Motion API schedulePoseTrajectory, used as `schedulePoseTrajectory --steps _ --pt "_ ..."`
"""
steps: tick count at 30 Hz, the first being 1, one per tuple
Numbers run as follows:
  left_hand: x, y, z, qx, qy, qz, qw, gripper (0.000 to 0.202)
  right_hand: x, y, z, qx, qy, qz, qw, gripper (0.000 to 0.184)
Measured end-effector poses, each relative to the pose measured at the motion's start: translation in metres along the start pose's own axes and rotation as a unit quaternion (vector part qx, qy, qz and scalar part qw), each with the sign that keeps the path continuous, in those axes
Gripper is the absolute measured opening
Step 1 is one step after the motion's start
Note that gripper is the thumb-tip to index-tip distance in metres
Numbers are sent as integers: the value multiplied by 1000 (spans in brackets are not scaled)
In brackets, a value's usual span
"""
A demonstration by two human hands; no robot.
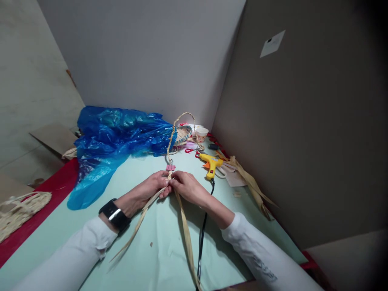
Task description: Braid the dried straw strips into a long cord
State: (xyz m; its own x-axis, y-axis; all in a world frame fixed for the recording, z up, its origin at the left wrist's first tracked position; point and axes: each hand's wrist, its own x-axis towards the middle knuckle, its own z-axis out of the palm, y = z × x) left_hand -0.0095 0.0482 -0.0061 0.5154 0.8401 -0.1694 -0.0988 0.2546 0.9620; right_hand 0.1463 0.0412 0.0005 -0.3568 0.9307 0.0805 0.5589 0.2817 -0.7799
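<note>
Both hands meet at the middle of a pale green table (pixel 151 266). My left hand (pixel 151 188) and my right hand (pixel 186 186) pinch the end of a braided straw cord (pixel 170 149), with fingers closed around loose dry straw strips (pixel 184 230) that trail back toward me. A pink binder clip (pixel 170 167) sits on the braid just beyond my fingertips. The braid runs on and loops up over a small woven basket (pixel 183 134). A black watch is on my left wrist.
A yellow glue gun (pixel 211 163) lies right of my hands, its black cable (pixel 201 238) running toward me. Crumpled blue plastic sheet (pixel 112 141) covers the far left. A paper cup (pixel 201 133), red scissors (pixel 190 150), more straw strips (pixel 251 186) and a woven mat (pixel 18 210) lie around.
</note>
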Motion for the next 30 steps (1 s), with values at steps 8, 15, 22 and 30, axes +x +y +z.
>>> schedulePoseTrajectory --steps 8,15,22,30 --pt "-5 -7 -2 -15 20 -12 1000 16 8 10 -2 86 -85 5 993 18" --pt "0 -10 -2 -6 61 -17 998 2 5 13 -5 54 -79 19 995 31" --pt "-4 -1 7 -4 98 -27 995 11 32 12 -37 -148 56 45 986 28" --pt "-1 4 -9 17 158 -20 987 14 65 16 -26 -300 55 17 952 18"
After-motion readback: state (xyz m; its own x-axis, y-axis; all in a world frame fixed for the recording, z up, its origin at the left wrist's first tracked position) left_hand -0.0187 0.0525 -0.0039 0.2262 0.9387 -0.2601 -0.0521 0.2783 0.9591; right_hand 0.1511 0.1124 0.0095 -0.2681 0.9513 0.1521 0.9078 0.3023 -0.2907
